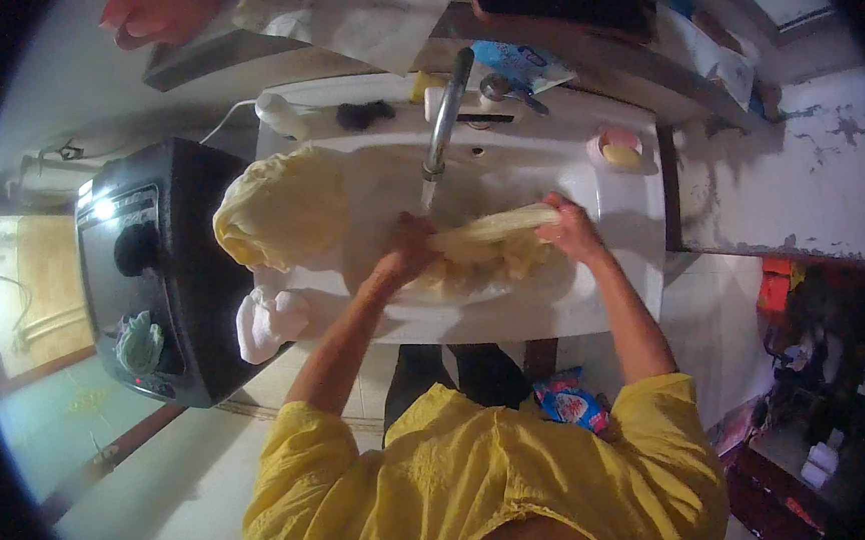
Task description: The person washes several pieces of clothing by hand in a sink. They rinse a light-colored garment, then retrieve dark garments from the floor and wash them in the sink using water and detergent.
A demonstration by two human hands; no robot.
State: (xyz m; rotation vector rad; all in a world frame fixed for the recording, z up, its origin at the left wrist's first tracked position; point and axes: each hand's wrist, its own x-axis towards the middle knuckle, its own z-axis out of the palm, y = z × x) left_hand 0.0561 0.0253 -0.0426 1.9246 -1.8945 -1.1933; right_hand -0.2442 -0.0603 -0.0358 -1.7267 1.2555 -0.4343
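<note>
A wet pale yellow cloth [501, 226] is stretched between my two hands over the basin of a white sink [474, 331]. My left hand [408, 247] grips its left end, just below the metal faucet [441, 126], where water runs out. My right hand [571, 230] holds the other end near the basin's right side. More of the wet fabric [485, 270] hangs or lies in the basin under the stretched part. A bunched cream-yellow cloth [278, 209] rests on the sink's left side, with a white cloth [271, 323] at the front left corner.
A black appliance [214, 270] stands left of the sink. On the sink's right ledge is a pink soap dish [608, 141] with yellow soap [621, 155]. A shelf [230, 58] runs behind the faucet. A blue packet [520, 64] lies behind the faucet; another colourful packet [571, 403] is below the sink.
</note>
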